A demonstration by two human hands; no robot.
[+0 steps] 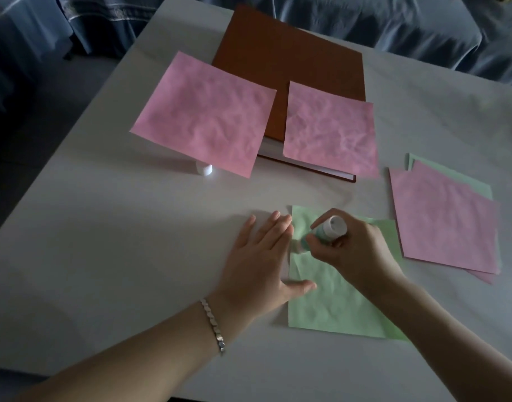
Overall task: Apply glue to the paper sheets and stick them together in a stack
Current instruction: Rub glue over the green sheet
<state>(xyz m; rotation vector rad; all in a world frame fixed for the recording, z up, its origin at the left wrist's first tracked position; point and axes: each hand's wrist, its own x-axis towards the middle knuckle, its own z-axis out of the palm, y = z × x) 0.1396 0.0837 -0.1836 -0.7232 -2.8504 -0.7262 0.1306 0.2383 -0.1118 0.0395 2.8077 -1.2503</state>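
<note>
Nearest the lens, a silver link bracelet (pixel 213 324) is worn on the left wrist. The left hand (pixel 259 264) is laid flat with its fingers (pixel 273 224) spread, pinning the left edge of a crinkled green sheet (pixel 333 303) to the pale bench (pixel 103 256). A glue stick (pixel 325 232) is gripped in the curled fingers of the right hand (pixel 356 250), its tip pressed to the sheet's upper left part.

The thin paper could be dragged, wrinkled or torn if the stick is pushed toward the unpinned side, and glue may be smeared onto the bench at the edge.

A mixed pink and green stack (pixel 446 219) lies to the right. Two creased pink squares (pixel 205 117) and (pixel 330 129) overlap a brown hardcover book (pixel 295 50); a small white cap (pixel 204 169) stands just under the left square.
</note>
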